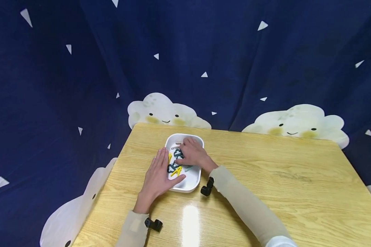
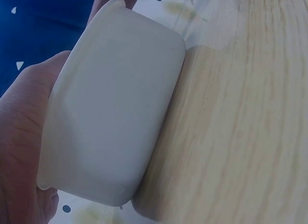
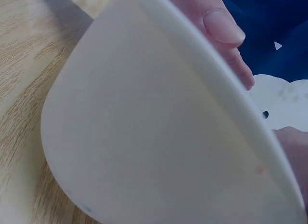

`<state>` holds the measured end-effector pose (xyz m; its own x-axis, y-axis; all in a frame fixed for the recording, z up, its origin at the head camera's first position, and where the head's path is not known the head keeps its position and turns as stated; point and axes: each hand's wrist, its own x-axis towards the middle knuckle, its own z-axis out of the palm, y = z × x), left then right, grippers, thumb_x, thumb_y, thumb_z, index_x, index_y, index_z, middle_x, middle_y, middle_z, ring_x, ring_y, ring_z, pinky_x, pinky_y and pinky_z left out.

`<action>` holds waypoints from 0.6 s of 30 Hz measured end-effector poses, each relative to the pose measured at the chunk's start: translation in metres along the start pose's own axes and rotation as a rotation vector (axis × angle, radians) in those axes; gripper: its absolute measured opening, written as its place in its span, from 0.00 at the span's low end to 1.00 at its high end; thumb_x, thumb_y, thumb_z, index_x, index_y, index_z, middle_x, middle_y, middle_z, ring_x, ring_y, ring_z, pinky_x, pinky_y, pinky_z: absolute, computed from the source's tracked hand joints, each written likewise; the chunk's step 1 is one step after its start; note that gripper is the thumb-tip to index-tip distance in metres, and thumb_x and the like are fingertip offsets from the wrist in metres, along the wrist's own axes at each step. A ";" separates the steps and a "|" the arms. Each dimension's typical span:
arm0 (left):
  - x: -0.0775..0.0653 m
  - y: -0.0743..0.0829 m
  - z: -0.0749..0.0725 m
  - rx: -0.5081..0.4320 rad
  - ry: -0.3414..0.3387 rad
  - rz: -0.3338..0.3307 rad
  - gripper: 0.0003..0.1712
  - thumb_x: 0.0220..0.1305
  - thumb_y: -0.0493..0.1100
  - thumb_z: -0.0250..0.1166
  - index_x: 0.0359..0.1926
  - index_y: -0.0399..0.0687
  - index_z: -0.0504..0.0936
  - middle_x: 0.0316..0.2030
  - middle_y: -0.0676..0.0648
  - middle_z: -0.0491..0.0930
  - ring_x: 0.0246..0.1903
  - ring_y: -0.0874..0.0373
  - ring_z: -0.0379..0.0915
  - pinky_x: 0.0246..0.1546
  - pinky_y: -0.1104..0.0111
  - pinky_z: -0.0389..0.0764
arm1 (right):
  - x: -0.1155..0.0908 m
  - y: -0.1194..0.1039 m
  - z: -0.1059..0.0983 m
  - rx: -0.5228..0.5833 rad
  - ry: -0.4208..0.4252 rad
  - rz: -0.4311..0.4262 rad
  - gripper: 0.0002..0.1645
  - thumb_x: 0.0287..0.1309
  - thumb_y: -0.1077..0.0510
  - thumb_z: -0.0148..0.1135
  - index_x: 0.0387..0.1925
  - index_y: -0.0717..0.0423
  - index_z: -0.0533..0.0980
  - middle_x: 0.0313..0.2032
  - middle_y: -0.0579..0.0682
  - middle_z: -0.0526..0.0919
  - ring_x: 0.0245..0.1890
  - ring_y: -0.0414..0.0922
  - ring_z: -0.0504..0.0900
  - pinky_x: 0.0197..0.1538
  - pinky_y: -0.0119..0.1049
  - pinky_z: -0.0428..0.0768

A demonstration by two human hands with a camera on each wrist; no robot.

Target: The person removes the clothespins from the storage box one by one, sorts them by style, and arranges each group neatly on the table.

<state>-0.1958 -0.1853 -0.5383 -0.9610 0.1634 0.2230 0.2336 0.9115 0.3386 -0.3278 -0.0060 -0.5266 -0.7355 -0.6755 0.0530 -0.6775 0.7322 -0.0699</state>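
Note:
A white rectangular tub (image 1: 191, 183) with rounded corners stands on the table, holding small dark green outline-shaped pieces (image 1: 173, 168), yellow pieces (image 1: 176, 171), one shaped like an A, and a few thin pinkish-brown ones (image 1: 175, 148). My left hand (image 1: 157, 175) rests along the tub's left rim, fingers straight, thumb stretched over the near corner. My right hand (image 1: 194, 153) reaches in over the right side, its thumb apart from the fingers above the dark green pieces; some fingertips are hidden. Both wrist views mostly show the tub's outer wall (image 2: 115, 98).
The light wooden table (image 1: 266, 171) extends to the right and toward me. Behind it hangs a dark blue curtain (image 1: 185, 41) with white triangles and smiling clouds. A small black camera mount (image 1: 207, 187) sits on the right wrist, another (image 1: 153, 224) on the left.

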 end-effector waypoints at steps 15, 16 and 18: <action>-0.001 -0.001 0.000 0.003 0.028 0.027 0.75 0.56 0.86 0.57 0.82 0.34 0.47 0.83 0.37 0.46 0.83 0.45 0.39 0.81 0.51 0.51 | 0.003 -0.002 0.003 -0.078 -0.041 0.060 0.44 0.62 0.26 0.62 0.58 0.59 0.80 0.52 0.54 0.73 0.61 0.51 0.68 0.78 0.46 0.59; -0.002 -0.001 0.000 0.001 0.030 0.028 0.75 0.56 0.86 0.57 0.82 0.34 0.47 0.83 0.37 0.46 0.83 0.45 0.39 0.81 0.51 0.51 | 0.003 -0.002 0.002 -0.080 -0.039 0.062 0.44 0.62 0.26 0.62 0.58 0.60 0.80 0.53 0.55 0.73 0.61 0.51 0.68 0.78 0.47 0.58; -0.002 -0.001 0.000 0.002 0.038 0.033 0.75 0.56 0.86 0.57 0.82 0.33 0.48 0.82 0.36 0.47 0.82 0.43 0.41 0.80 0.50 0.52 | 0.003 -0.002 0.003 -0.082 -0.036 0.068 0.44 0.61 0.26 0.63 0.56 0.60 0.80 0.54 0.56 0.73 0.61 0.52 0.69 0.78 0.47 0.59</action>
<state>-0.1940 -0.1863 -0.5390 -0.9465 0.1790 0.2684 0.2646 0.9067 0.3286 -0.3281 -0.0096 -0.5291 -0.7801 -0.6254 0.0153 -0.6254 0.7803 0.0093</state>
